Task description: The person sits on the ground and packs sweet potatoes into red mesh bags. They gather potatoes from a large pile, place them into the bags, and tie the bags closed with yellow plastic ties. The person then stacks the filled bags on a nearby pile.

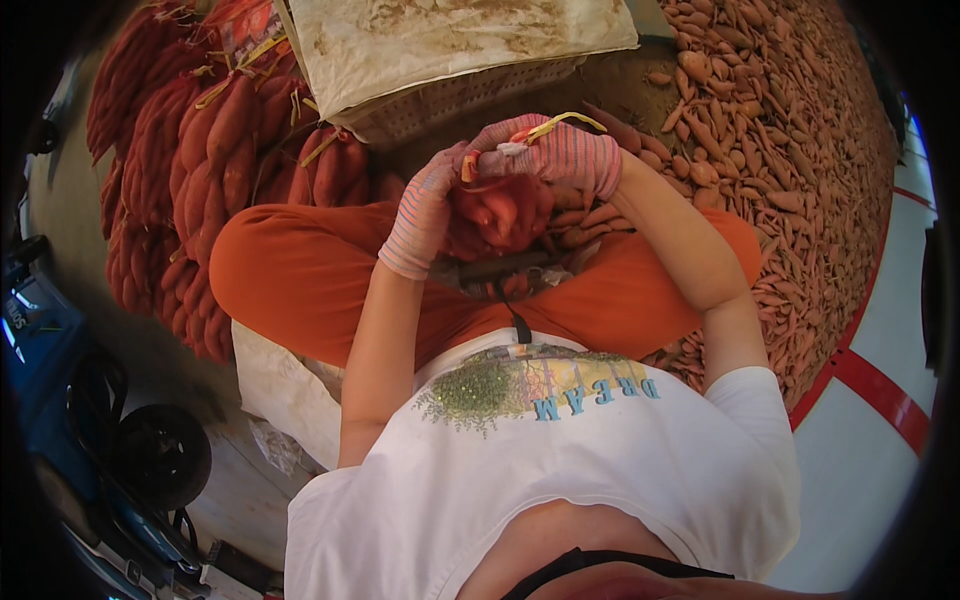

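Note:
A red mesh bag of sweet potatoes (501,214) hangs between my crossed legs, just below both hands. My left hand (433,202), in a striped knit glove, is closed at the left side of the bag's gathered neck. My right hand (559,154), gloved the same way, grips the top of the neck from the right. A yellow tie (562,124) sticks out over the back of my right hand, and a short yellow and red end shows between the hands. The fingertips are partly hidden.
Filled red mesh bags (217,150) are piled at the left. A large heap of loose sweet potatoes (795,187) spreads at the right. Ahead stands a plastic crate (450,97) under a soiled pale cover (465,34). A blue wheeled vehicle (52,337) is at the far left.

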